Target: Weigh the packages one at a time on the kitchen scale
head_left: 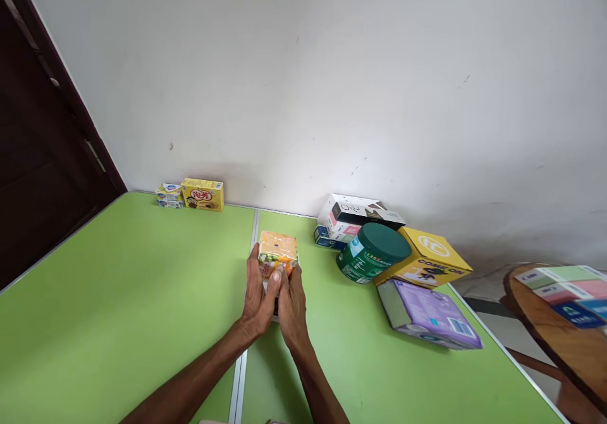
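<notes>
Together, the left hand [257,294] and the right hand [291,304] clasped an orange-topped box [278,247] above the green desk [156,291].

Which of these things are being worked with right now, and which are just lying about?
In use:
- left hand
- right hand
- orange-topped box, held between both

Seemingly just lying about:
- green tub
- yellow "COME ON" box
- purple pack
- yellow box by the wall, at left
</notes>
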Demonstrator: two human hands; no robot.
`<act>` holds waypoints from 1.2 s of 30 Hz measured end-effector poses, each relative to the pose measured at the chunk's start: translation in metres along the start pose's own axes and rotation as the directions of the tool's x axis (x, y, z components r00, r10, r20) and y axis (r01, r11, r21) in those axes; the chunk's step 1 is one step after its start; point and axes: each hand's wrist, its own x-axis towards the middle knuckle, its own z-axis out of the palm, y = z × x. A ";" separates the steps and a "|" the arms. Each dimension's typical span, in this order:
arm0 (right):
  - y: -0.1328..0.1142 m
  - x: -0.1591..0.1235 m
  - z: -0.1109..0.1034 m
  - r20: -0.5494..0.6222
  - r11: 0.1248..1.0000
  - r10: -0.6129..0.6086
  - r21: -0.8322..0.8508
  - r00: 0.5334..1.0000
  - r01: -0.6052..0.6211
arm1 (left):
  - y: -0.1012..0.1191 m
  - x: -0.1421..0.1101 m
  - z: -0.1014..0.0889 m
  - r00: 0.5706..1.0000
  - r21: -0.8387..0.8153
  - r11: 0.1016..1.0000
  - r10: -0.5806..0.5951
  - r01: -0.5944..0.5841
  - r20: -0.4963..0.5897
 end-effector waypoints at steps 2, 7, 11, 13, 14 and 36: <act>0.002 0.000 0.001 -0.005 1.000 -0.005 -0.012 1.000 0.005 | 0.001 -0.001 -0.001 1.000 0.009 1.000 0.010 -0.010 0.014; 0.004 0.000 -0.005 0.050 0.999 -0.031 -0.028 0.998 0.032 | 0.005 -0.003 -0.013 0.995 0.056 0.998 0.022 -0.028 0.101; 0.015 0.011 -0.028 -0.031 0.993 -0.018 -0.117 0.999 0.015 | -0.009 0.006 -0.043 0.998 0.074 0.997 -0.041 0.038 0.038; 0.027 0.020 -0.046 -0.148 0.987 -0.008 -0.161 0.989 -0.016 | -0.023 0.015 -0.062 0.991 0.049 0.994 -0.096 0.101 -0.090; 0.034 0.025 -0.054 -0.199 0.984 0.000 -0.177 0.980 -0.036 | -0.029 0.019 -0.070 0.980 0.035 0.991 -0.125 0.131 -0.153; 0.071 0.034 -0.075 -0.294 0.971 -0.004 -0.228 0.956 -0.066 | -0.046 0.027 -0.082 0.984 0.114 0.989 -0.074 0.093 -0.161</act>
